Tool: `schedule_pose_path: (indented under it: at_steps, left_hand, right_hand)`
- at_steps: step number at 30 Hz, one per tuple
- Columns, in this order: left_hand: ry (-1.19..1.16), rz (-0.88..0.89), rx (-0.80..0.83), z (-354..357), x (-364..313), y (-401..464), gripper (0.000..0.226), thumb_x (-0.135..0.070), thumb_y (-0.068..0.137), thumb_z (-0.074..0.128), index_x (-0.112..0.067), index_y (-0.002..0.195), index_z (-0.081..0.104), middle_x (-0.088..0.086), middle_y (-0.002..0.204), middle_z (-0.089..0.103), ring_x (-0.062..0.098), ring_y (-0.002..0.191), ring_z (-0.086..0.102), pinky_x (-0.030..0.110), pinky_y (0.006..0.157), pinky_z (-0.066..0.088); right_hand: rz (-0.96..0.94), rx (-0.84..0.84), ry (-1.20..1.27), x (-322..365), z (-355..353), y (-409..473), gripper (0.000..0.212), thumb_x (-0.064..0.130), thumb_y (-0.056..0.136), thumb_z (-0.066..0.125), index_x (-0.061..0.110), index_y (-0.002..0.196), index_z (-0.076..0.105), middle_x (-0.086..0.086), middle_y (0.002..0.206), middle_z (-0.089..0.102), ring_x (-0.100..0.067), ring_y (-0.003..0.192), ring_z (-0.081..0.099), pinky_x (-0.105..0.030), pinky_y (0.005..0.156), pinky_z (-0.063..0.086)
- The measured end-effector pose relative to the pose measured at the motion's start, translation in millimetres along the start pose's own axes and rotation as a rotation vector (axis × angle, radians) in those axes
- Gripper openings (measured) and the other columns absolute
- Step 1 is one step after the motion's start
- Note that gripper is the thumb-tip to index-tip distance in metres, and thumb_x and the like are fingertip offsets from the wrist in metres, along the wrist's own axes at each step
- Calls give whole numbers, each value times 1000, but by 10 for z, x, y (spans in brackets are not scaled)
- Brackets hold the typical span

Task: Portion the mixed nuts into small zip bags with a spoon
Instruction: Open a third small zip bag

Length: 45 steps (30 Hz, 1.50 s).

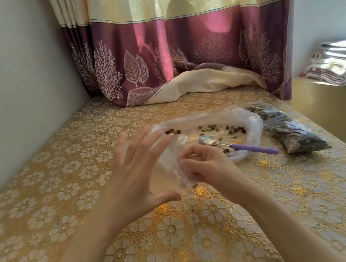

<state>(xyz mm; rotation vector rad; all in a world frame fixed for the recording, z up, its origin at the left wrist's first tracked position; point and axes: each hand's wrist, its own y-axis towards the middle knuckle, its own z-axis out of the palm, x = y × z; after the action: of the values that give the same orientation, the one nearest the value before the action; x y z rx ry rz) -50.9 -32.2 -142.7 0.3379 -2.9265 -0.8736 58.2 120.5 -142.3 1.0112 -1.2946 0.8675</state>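
Left hand: the left hand [138, 172] is spread wide, fingers straight and apart, thumb low; fingertips and thumb touch the near edge of a small clear zip bag [174, 164], which it props up above the bench [207, 238].
Right hand: the right hand [205, 166] has its fingers curled together and pinches the right edge of the same zip bag between thumb and forefinger.
Zip bag: one, held between both hands, above the bench surface; whether its mouth is parted cannot be told. It looks empty.
Nuts: scattered in small clusters on a large clear plastic bag [250, 123] lying flat just behind the hands; loose nuts [210, 128] lie near its far edge, more toward its right side.
Spoon: one spoon [233, 146], metal bowl and purple handle, lies on the large plastic bag just right of the right hand, untouched, handle pointing right and toward the viewer.
Filled bags: dark packed bags [292, 132] lie on the bench right of the large bag; the count is unclear, at least two.
Surroundings: patterned gold cover on the bench; a curtain [177, 50] hangs behind, its hem resting on the bench; folded towels [342, 61] stacked far right.
Obstructions: the left hand covers part of the zip bag.
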Motion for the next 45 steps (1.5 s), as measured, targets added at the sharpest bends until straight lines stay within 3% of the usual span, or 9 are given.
schedule_pose_path:
  at_steps: [6, 10, 13, 16, 19, 27, 38, 42, 45]
  left_hand:
    - [-119, -92, -58, 69, 56, -16, 75, -57, 69, 60, -23, 132, 37, -8, 120, 52, 5, 121, 37, 58, 108, 25]
    - [-673, -514, -129, 44, 65, 3, 100, -82, 47, 60, -45, 134, 26, -24, 131, 34, -18, 110, 35, 18, 92, 33]
    - [-1194, -804, -73, 13, 139, 2, 125, -60, 30, 85, -50, 138, 21, -1, 140, 43, 10, 108, 56, 40, 92, 44]
    - [-1516, -913, -71, 38, 195, 8, 108, -14, 45, 87, -34, 137, 34, 15, 108, 68, 30, 90, 69, 41, 67, 57]
    - [-1442, -968, -148, 45, 229, 20, 76, -8, 57, 74, -17, 126, 46, 12, 90, 73, 25, 77, 71, 28, 54, 56]
    - [-1108, -833, -166, 110, 216, -43, 54, -35, 56, 75, -26, 107, 58, 24, 93, 65, 25, 72, 64, 31, 63, 51]
    - [-1148, -801, -252, 21, 241, -38, 43, -40, 57, 72, -16, 91, 59, 4, 65, 68, 11, 41, 53, 17, 36, 40]
    - [-799, -821, -413, -39, 245, -59, 51, -58, 63, 65, -17, 94, 56, -3, 81, 67, 1, 61, 60, 17, 60, 48]
    - [-322, -506, -444, -112, 250, -79, 80, -68, 65, 63, -22, 127, 40, -10, 119, 47, -1, 106, 46, 25, 94, 38]
  right_hand:
    - [-25, -80, -56, 28, -87, 0, 14, -7, 88, 54, 4, 82, 61, 2, 54, 58, -11, 48, 51, -21, 48, 46]
    - [25, -38, 71, 53, -196, 5, 15, -5, 89, 51, 6, 83, 59, 0, 63, 53, -10, 53, 48, -22, 50, 44]
    - [55, 65, 165, 70, -230, 0, 23, -8, 88, 50, 9, 76, 58, 1, 62, 53, -11, 52, 46, -19, 50, 43]
    - [49, 62, 169, 58, -244, 9, 22, -6, 89, 51, 9, 76, 58, 2, 60, 54, -12, 53, 46, -19, 52, 42]
    - [30, -71, 64, 43, -300, 20, 15, -3, 89, 55, 7, 81, 62, 2, 60, 60, -10, 51, 52, -18, 47, 45]
    - [-188, -408, -386, -35, -264, 51, 16, 10, 82, 70, 14, 78, 56, 1, 65, 54, -8, 56, 47, -17, 52, 42]
    - [-266, -27, -143, 50, -212, -5, 46, 8, 81, 69, 32, 118, 58, 10, 103, 72, -11, 94, 69, -25, 80, 56]
    - [-238, -40, -83, 41, -225, -11, 33, 10, 83, 68, 25, 112, 63, -7, 105, 71, -22, 89, 71, -36, 78, 59]
    - [-213, -37, -117, 29, -203, -18, 24, 21, 78, 70, 19, 101, 66, -9, 104, 68, -22, 82, 71, -31, 71, 59]
